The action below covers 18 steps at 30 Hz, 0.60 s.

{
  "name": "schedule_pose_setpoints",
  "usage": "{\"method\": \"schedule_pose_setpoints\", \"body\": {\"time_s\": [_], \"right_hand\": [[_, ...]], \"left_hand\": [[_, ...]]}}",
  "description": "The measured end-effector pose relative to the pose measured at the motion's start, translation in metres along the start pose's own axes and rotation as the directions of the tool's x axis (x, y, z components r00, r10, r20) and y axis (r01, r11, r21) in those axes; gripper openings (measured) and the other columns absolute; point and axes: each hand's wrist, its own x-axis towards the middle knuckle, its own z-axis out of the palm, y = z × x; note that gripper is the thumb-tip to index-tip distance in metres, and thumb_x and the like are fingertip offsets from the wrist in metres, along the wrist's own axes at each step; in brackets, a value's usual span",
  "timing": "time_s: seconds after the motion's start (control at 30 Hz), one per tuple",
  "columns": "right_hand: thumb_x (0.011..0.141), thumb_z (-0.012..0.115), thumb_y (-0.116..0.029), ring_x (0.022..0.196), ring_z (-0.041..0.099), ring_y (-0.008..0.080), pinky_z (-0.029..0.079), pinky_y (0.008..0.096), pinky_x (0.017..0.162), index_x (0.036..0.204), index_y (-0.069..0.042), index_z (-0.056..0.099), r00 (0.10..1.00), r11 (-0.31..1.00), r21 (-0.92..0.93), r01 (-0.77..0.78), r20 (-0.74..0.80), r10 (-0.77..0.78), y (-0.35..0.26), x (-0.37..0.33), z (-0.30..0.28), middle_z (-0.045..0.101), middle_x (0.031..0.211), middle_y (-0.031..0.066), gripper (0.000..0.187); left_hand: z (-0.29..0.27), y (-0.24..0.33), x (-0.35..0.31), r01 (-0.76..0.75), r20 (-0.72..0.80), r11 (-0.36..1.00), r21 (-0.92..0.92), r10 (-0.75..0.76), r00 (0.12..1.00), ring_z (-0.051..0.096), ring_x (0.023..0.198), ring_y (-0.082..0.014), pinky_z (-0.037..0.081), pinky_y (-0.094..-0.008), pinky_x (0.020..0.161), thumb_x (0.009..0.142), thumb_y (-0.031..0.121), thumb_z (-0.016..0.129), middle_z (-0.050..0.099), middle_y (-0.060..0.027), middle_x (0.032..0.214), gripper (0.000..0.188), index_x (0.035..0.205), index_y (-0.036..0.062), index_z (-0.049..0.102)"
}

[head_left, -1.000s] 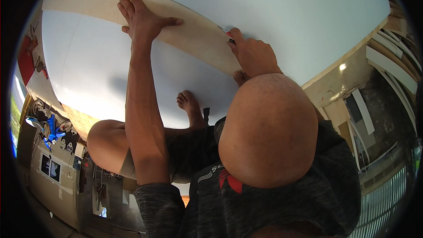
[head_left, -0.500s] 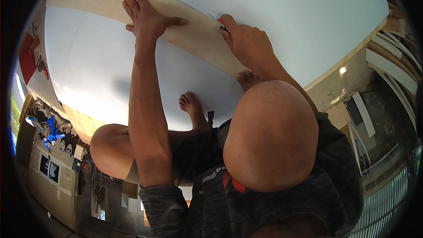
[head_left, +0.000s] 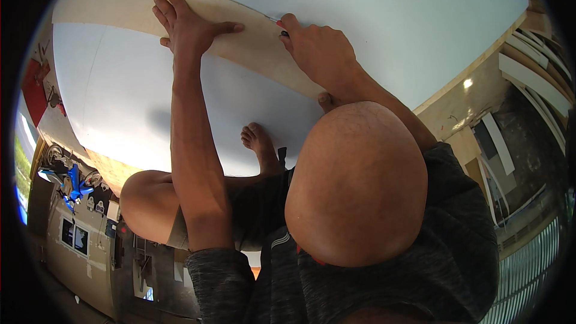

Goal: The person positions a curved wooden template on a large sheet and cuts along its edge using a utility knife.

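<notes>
A long, pale wooden strip (head_left: 264,54) lies across a large white sheet (head_left: 408,18). My left hand (head_left: 193,31) presses flat on the strip with its fingers spread and the thumb pointing right. To its right, my right hand (head_left: 324,51) is closed around a slim red-and-black tool (head_left: 280,24) that looks like a utility knife. Its thin tip meets the far edge of the strip; most of the tool is hidden by my fingers.
My bare left foot (head_left: 258,138) rests on the sheet, and my raised right knee (head_left: 360,186) fills the middle. Stacked boards (head_left: 534,84) lean at the right. A blue motorbike (head_left: 73,185) stands at the far left.
My right hand and its tool have slid left along the strip's far edge, closer to my left hand. My left hand stays spread on the strip; the whole view has shifted slightly.
</notes>
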Motion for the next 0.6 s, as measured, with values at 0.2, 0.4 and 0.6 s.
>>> {"method": "schedule_pose_setpoints", "body": {"time_s": [0.2, 0.4, 0.6], "right_hand": [[0.11, 0.053, -0.037, 0.064, 0.072, 0.0326, 0.055, 0.0478, 0.055, 0.133, -0.011, 0.049, 0.997, 0.998, -0.035, -0.058, 0.051, 0.059, 0.021, -0.046, 0.011, 0.071, 0.071, 0.0106, 0.034], [0.11, 0.054, -0.035, 0.061, 0.07, 0.033, 0.054, 0.0482, 0.055, 0.132, -0.013, 0.049, 0.988, 0.987, -0.042, -0.154, 0.025, 0.155, 0.044, -0.07, 0.013, 0.066, 0.066, 0.0115, 0.031], [0.102, 0.064, -0.049, 0.063, 0.07, 0.0366, 0.056, 0.0504, 0.06, 0.132, -0.012, 0.05, 0.947, 0.97, 0.01, -0.242, 0.222, 0.234, 0.04, -0.095, -0.012, 0.067, 0.072, 0.0169, 0.049]], "left_hand": [[-0.008, -0.009, -0.006, 0.012, -0.02, 1.0, -0.007, -0.012, 1.0, -0.002, 0.164, -0.0422, 0.024, -0.0811, 0.115, 0.034, 0.055, 0.107, 0.0, -0.0259, 0.177, 0.177, 0.168, 0.005, 0.004], [-0.005, 0.011, -0.004, 0.01, 0.058, 1.0, -0.008, -0.01, 0.998, -0.003, 0.164, -0.0375, 0.022, -0.0753, 0.119, 0.042, 0.047, 0.108, -0.006, -0.0223, 0.176, 0.174, 0.169, 0.0031, -0.002], [-0.008, 0.003, -0.006, 0.028, 0.03, 0.999, -0.03, -0.027, 0.999, -0.005, 0.165, -0.0414, 0.014, -0.0782, 0.12, 0.04, 0.051, 0.108, -0.005, -0.0244, 0.177, 0.174, 0.169, 0.0033, 0.001]]}}
